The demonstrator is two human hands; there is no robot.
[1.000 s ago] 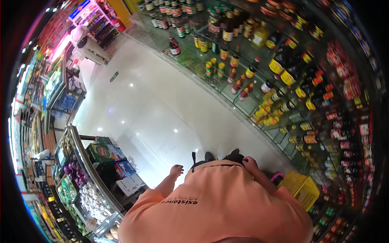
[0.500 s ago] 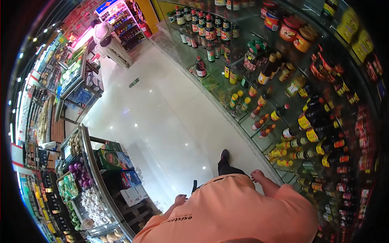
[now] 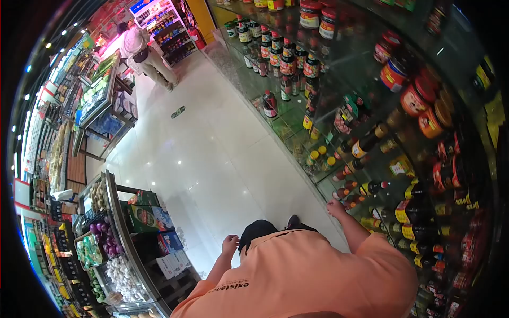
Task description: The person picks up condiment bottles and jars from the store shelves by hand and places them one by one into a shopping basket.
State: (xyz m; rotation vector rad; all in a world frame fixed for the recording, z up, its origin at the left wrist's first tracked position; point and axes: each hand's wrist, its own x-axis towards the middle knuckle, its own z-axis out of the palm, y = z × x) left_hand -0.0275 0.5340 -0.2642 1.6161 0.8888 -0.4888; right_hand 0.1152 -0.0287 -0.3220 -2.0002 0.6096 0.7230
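I stand in a shop aisle in an orange shirt, seen from above. My left hand (image 3: pixel 230 245) hangs by my side with the fingers loosely curled and nothing in it. Out to the right, my right hand (image 3: pixel 335 208) is empty with fingers apart, close to the low glass shelf (image 3: pixel 297 139) of sauce bottles (image 3: pixel 366 144). It touches none of them.
Glass shelves of jars (image 3: pixel 419 98) and bottles run along the right. On the left stands a produce stand (image 3: pixel 101 233) with cardboard boxes (image 3: pixel 146 214) at its foot. Another person (image 3: pixel 140 50) stands far up the white tiled aisle (image 3: pixel 212 153).
The view has moved forward along the aisle. My right hand has risen from my side towards the bottle shelf. The yellow box seen at my right earlier is out of view.
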